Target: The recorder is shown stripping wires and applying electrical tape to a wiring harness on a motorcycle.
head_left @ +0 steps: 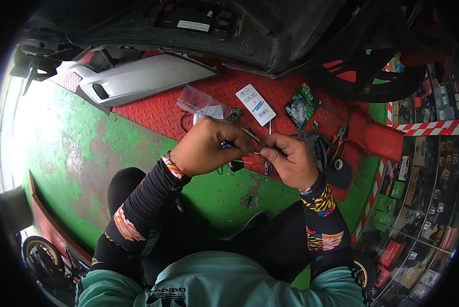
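My left hand [204, 146] and my right hand [293, 161] meet in front of me, fingertips almost touching. Both pinch thin electrical wires; yellow and blue strands [250, 134] run up behind the fingers, and the pinched ends are mostly hidden. Just beyond my left hand lie a dark green coil of wire [234, 114] and a clear plastic package [193, 99]. A white printed card [256, 105] rests above the gap between the hands. To the right of it is a green packet [301, 106] with a clear front. Orange-handled pliers [338, 140] and a tape roll [338, 164] lie beyond my right hand.
A red diamond-plate platform [153, 115] spans the space under a dark scooter body [239, 48] and its wheel [377, 87]. At the left lies a silver body panel [147, 77]. Red-and-white striped tape [429, 128] edges a glass display case [418, 204] of boxes. The floor [81, 153] is worn green.
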A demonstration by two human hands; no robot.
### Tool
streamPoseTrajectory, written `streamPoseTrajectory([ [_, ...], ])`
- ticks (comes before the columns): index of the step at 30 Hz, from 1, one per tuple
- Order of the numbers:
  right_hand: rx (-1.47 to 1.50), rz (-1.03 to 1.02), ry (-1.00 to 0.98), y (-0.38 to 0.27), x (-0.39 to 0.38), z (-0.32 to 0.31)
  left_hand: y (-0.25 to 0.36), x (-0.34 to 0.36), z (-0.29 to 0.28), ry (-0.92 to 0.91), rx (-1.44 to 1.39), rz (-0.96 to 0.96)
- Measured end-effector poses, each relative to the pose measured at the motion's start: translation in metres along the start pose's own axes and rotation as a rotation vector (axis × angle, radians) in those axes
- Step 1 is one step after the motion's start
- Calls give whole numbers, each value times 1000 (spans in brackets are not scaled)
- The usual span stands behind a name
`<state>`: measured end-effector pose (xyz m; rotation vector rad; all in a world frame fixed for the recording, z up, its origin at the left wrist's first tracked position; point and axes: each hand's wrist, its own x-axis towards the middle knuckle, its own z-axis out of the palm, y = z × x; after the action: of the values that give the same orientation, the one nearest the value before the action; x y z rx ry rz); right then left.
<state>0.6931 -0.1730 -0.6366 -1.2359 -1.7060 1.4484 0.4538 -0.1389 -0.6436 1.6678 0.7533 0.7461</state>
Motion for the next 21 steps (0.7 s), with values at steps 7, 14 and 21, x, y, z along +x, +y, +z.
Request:
streamPoseTrajectory([
  [7, 335, 278, -235, 4, 3, -12, -7, 1, 2, -43, -15, 11],
  [14, -209, -323, 305, 4, -3, -4, 1, 5, 4, 90, -412, -236],
  [21, -678, -636, 276, 3, 7, -5, 3, 5, 4, 96, -418, -313],
])
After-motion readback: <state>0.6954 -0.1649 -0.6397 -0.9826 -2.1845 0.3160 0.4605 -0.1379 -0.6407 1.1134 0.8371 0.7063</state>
